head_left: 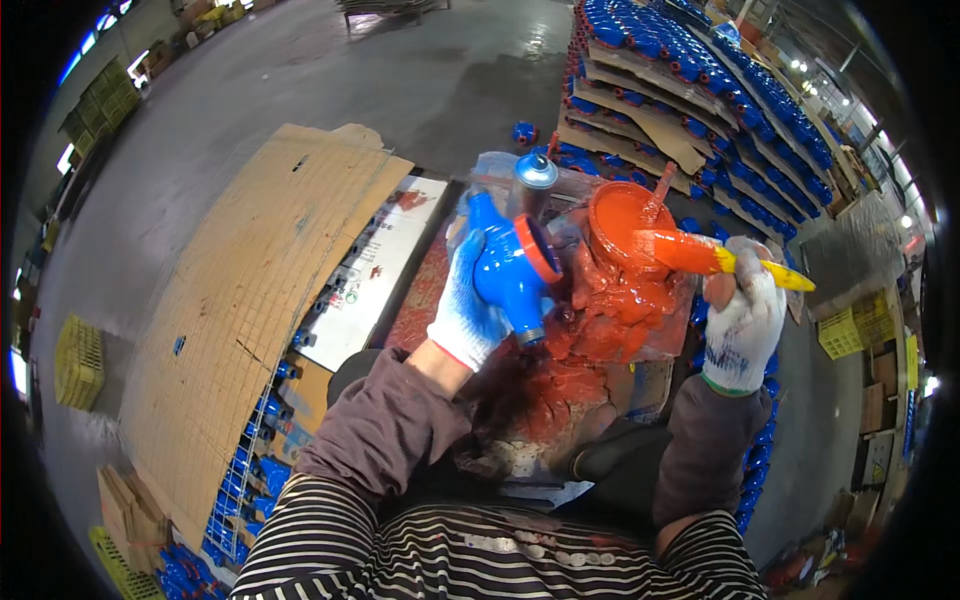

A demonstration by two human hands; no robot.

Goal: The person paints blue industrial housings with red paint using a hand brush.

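My left hand (468,305), in a white knit glove, is closed around a blue water meter body (503,272). Its round rim (538,250) is coated red and faces right, and a threaded pipe end points down toward me. In my gloved right hand (745,320) is a paintbrush (700,254) with a yellow handle, gripped between thumb and fingers. Red paint covers the brush's front part, which lies over the edge of a paint-filled pot (618,222). A red-coated stick (660,190) leans in the pot. Thick red paint has run down the pot's outside.
Behind the meter body stands a can with a blue domed top (537,172). Stacked blue meter bodies (690,70) rise in cardboard layers at the far right. To my left, a cardboard sheet (250,300) lies over a wire cage. Yellow crates (80,360) stand on the floor.
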